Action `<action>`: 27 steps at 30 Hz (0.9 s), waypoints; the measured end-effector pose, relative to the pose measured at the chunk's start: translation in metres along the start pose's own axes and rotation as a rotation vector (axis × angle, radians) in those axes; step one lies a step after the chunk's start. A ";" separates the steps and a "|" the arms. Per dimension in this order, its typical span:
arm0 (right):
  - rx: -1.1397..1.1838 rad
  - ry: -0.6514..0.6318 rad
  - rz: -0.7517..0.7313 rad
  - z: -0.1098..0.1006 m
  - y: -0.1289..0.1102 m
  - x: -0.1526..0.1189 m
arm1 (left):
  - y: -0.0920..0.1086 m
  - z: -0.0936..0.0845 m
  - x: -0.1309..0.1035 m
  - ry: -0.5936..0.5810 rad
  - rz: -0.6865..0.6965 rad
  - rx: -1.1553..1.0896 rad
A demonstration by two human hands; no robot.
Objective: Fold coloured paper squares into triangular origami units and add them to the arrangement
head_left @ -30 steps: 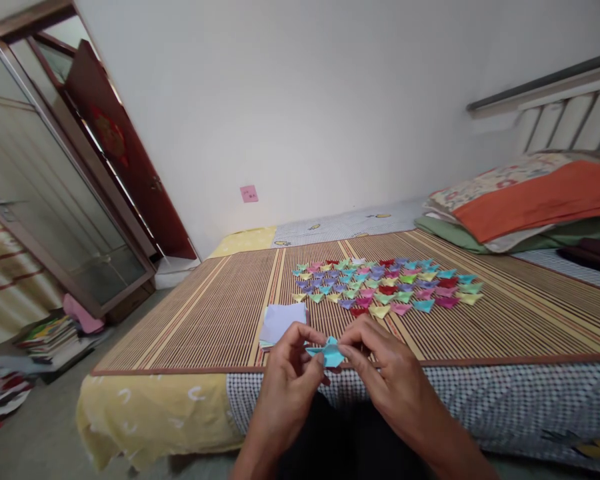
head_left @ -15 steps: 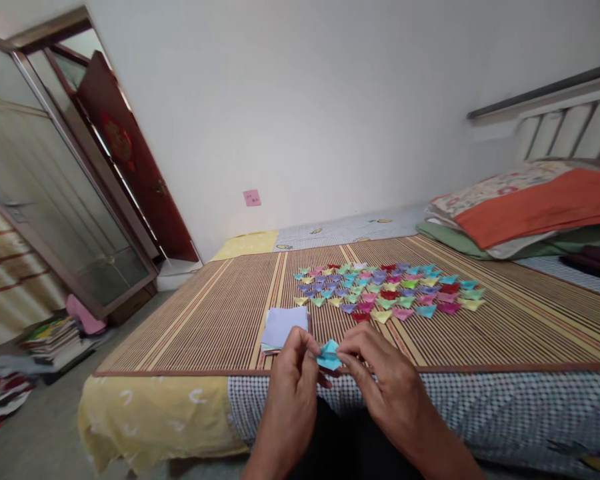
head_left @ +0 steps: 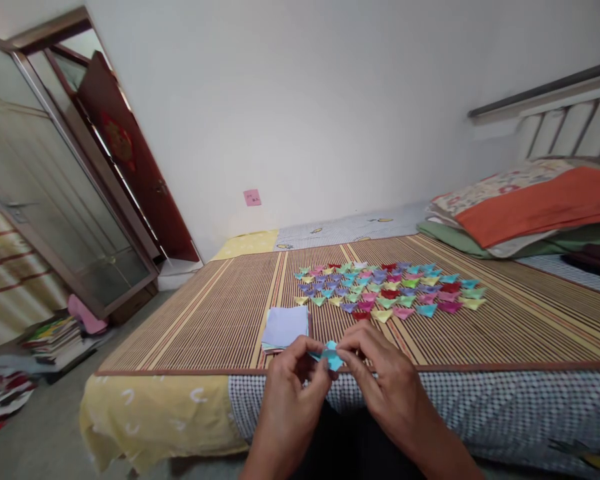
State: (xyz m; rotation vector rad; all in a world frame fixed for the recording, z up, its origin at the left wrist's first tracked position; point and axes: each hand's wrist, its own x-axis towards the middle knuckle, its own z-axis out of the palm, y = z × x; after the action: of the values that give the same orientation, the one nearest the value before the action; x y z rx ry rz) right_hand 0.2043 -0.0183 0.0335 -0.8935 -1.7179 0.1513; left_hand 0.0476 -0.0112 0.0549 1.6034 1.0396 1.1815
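Note:
A small folded piece of light-blue paper [head_left: 333, 358] is held up between both hands, just over the bed's near edge. My left hand [head_left: 295, 383] pinches its left side between thumb and forefinger. On the other side, my right hand [head_left: 380, 367] grips the right corner with thumb and fingertips. Part of the paper is hidden behind the fingers. A stack of square paper sheets [head_left: 286, 327], lavender on top, lies just beyond my left hand. Several rows of small folded paper boats [head_left: 390, 294] in many colours stand on the mat past my right hand.
A striped bamboo mat [head_left: 220, 313] covers the bed, over a checked and yellow sheet [head_left: 160, 407]. Folded bedding [head_left: 535, 203] is piled at the right. A pink note [head_left: 253, 197] sticks to the wall. Books [head_left: 55, 337] and a door [head_left: 130, 153] are at the left.
My left hand has shifted its grip, its thumb now pressing on the front of the light-blue paper. The paper has turned slightly; my right hand stays nearly in place.

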 end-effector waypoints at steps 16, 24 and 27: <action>-0.007 -0.041 0.065 0.005 -0.005 0.004 | -0.002 -0.006 -0.001 0.016 0.043 0.220; 0.016 -0.068 0.092 0.008 -0.005 0.003 | -0.001 -0.007 -0.001 0.014 0.104 0.316; 0.030 -0.063 0.100 0.011 -0.006 0.003 | 0.000 -0.006 -0.002 0.022 0.106 0.330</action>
State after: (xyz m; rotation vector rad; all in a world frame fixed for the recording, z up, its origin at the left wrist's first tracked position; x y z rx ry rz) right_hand 0.1917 -0.0173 0.0349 -0.9622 -1.7251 0.2737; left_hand 0.0409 -0.0118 0.0552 1.9244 1.2256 1.1421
